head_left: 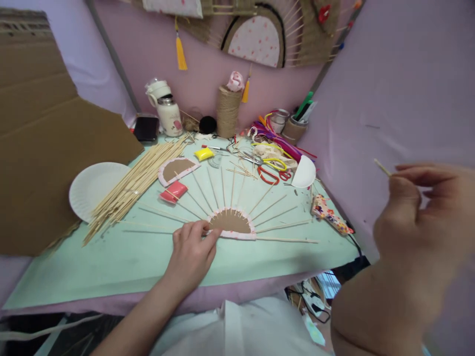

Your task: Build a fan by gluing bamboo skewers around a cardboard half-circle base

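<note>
My left hand [193, 247] rests on the table with curled fingers, gripping the lower left corner of a cardboard half-circle [232, 222]. Pink-and-white fabric edges this half-circle, and thin bamboo sticks [196, 188] fan out from its curved side. At the right, raised well above the table, my right hand [426, 212] pinches a thin, pale wooden stick [382, 167] between thumb and fingers. Only the stick's short end shows; the rest is hidden by the hand. A second fabric-edged cardboard half-circle [180, 169] lies behind, next to a red packet [173, 192].
A bundle of bamboo sticks [137, 183] lies across a white paper plate [92, 185]. Scissors [274, 164], a yellow packet [204, 154] and a white half-disc [304, 172] lie farther back. A flower-patterned glue gun [330, 215] sits at right. Large cardboard [63, 143] stands left.
</note>
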### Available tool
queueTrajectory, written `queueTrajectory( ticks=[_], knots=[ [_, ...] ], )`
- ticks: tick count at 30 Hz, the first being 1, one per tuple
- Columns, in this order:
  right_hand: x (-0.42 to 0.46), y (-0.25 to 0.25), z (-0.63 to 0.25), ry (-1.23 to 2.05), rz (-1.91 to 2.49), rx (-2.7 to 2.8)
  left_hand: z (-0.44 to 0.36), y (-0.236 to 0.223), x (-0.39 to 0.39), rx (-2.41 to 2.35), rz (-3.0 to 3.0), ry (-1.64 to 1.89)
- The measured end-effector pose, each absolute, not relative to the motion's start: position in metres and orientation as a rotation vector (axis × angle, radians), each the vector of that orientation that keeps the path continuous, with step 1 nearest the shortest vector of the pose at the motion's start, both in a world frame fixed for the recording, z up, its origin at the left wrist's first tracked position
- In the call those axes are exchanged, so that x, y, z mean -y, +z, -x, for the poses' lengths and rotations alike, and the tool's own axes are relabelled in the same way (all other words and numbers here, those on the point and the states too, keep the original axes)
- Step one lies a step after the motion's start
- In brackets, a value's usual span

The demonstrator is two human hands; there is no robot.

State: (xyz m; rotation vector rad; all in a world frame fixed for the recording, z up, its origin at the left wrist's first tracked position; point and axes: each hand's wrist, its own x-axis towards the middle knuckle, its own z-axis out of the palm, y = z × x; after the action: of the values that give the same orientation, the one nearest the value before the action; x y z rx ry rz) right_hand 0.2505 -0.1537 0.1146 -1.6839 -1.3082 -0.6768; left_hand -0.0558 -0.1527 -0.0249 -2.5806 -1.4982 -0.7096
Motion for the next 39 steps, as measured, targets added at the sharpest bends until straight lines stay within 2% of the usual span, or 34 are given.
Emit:
queueTrajectory(
  ticks=[4, 9, 21, 32, 39],
  knots=[
    [0.117, 0.1, -0.276, -0.489, 1.826, 1.447, 0.058, -0.025, 0.152, 1.473, 2.583, -0.702],
    [0.046, 0.064, -0.293, -0.029, 2.003, 1.619, 0.059, -0.023, 0.152, 1.437, 2.576, -0.719],
    [-0.062, 0.02, -0.271, 0.133, 2.089, 1.637, 0.066, -0.031, 0.148, 1.306, 2.622, -0.805],
    [-0.075, 0.009, -0.254, 0.309, 1.939, 1.719, 0.067, -0.031, 0.15, 1.3, 2.601, -0.871],
    [-0.033, 0.04, -0.254, 0.396, 1.87, 1.676, 0.068, -0.033, 0.148, 1.29, 2.618, -0.859]
  ],
)
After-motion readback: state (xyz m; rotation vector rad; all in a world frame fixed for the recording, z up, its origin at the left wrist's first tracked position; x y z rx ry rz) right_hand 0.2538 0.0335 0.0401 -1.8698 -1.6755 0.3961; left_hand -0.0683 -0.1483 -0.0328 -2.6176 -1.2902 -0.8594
